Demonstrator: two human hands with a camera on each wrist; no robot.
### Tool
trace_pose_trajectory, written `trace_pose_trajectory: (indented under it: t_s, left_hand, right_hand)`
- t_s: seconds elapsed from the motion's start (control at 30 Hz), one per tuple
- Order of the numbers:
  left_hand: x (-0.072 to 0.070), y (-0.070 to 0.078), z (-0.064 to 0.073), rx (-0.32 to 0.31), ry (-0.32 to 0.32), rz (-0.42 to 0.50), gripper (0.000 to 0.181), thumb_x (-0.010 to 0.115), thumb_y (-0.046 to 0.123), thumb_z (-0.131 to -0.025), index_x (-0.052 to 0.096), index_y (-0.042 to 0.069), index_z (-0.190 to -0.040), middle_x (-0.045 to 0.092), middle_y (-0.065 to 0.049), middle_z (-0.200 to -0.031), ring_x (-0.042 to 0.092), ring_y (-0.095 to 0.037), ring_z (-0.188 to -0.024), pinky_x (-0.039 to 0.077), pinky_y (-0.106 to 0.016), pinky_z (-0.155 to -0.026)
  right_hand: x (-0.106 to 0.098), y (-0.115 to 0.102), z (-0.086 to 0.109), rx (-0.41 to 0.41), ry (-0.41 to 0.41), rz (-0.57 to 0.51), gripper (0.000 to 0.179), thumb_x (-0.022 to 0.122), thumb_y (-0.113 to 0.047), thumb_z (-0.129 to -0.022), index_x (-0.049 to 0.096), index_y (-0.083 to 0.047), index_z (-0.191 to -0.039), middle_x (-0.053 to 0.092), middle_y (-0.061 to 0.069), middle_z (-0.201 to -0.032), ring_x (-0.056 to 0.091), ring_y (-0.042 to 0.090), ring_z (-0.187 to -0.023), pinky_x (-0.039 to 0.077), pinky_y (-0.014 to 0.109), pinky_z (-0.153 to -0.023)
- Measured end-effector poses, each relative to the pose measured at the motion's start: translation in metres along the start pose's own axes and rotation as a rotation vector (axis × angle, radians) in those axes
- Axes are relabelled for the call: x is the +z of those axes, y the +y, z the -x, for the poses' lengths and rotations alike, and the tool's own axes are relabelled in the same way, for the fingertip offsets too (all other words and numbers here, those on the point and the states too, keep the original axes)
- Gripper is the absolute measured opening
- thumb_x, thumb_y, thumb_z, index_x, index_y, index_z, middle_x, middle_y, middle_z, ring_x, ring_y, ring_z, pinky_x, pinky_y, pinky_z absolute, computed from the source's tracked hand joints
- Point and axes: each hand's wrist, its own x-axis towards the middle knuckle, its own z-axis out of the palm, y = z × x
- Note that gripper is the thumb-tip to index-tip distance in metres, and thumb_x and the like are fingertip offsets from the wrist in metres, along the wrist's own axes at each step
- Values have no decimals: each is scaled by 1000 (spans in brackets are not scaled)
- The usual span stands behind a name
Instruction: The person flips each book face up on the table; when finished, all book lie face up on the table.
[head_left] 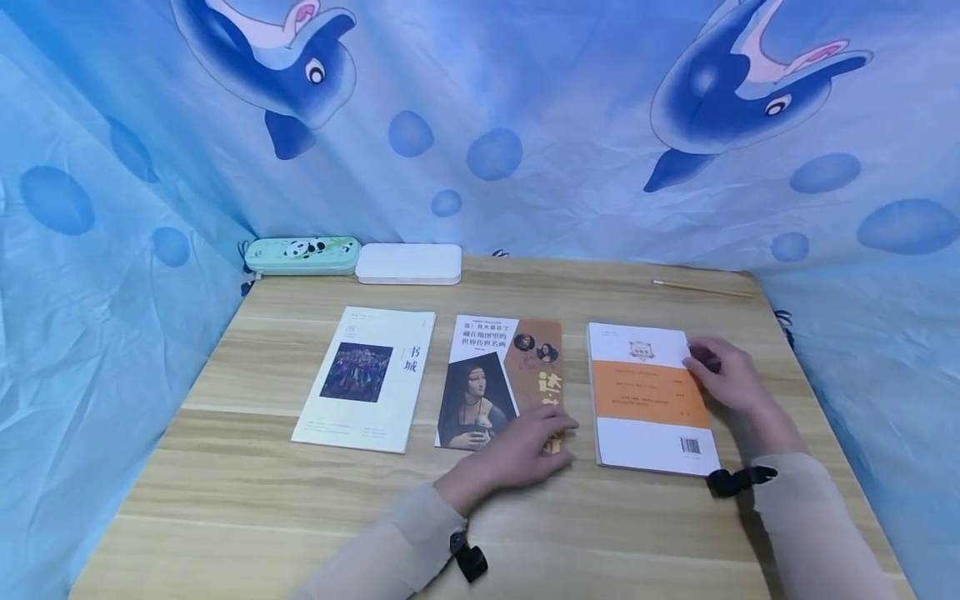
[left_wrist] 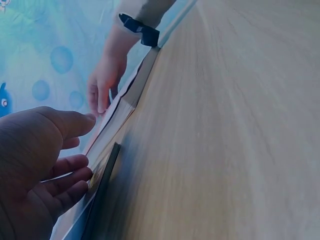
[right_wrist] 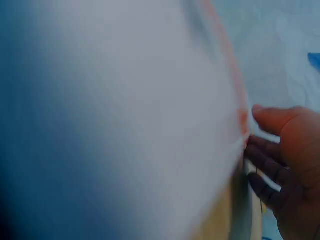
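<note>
Three books lie in a row on the wooden table. My left hand (head_left: 517,450) is over the lower right part of the middle book (head_left: 476,396), which has a portrait on its cover, its fingers loosely spread and pointing right. In the left wrist view that hand's thumb (left_wrist: 75,122) stands apart from the fingers, with nothing between them. My right hand (head_left: 723,375) is at the right edge of the white book with an orange band (head_left: 648,396). In the right wrist view its fingertips (right_wrist: 252,147) are right at the book's edge, the thumb apart from them.
On the left lies a white book (head_left: 408,333) with a dark picture. A green panda pencil case (head_left: 303,256) and a white case (head_left: 408,263) stand along the back edge. A pencil (head_left: 701,288) lies at the back right. A blue dolphin curtain (head_left: 540,75) surrounds the table.
</note>
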Motion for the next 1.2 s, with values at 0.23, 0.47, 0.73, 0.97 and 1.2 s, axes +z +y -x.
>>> trace_pose_trajectory:
  t_s: [0.23, 0.47, 0.73, 0.97, 1.2]
  left_hand:
    - [7, 4, -5, -1, -5, -1, 45, 68, 34, -97, 62, 12, -136, 60, 1, -135, 56, -13, -124, 44, -25, -108]
    - [14, 9, -12, -14, -12, -13, 50, 70, 32, -96, 60, 9, -140, 55, -3, -142, 54, -16, -129, 42, -28, -111]
    - [24, 15, -20, 0, -27, -58, 56, 73, 30, -94, 57, 6, -142, 48, -11, -151, 47, -22, -138, 37, -30, -115]
    - [28, 17, -23, 38, -21, -103, 52, 74, 34, -93, 61, 8, -137, 50, -10, -149, 48, -20, -137, 38, -28, -115]
    - [32, 19, -33, 20, -11, -175, 51, 79, 37, -89, 66, 12, -130, 56, -5, -140, 55, -14, -126, 43, -23, -108]
  right_hand:
    - [-6, 21, 0, 12, 47, 25, 44, 57, -25, -105, 53, 4, -137, 60, 28, -126, 58, 44, -111, 48, 64, -93]
    - [-5, 32, -6, 59, 68, -29, 48, 53, -30, -106, 51, 2, -142, 58, 27, -129, 55, 44, -116, 45, 64, -96]
    - [-4, 26, -12, -64, -103, -54, 52, 46, -20, -109, 33, -1, -156, 36, 33, -152, 31, 55, -139, 28, 74, -108]
    - [-1, 16, -12, -132, -191, -85, 54, 40, -3, -107, 25, -2, -159, 22, 32, -159, 16, 54, -147, 18, 74, -112]
    - [-2, 15, -15, -90, -276, -115, 57, 36, -8, -109, 16, -7, -162, 6, 30, -165, -1, 51, -150, 7, 74, -115]
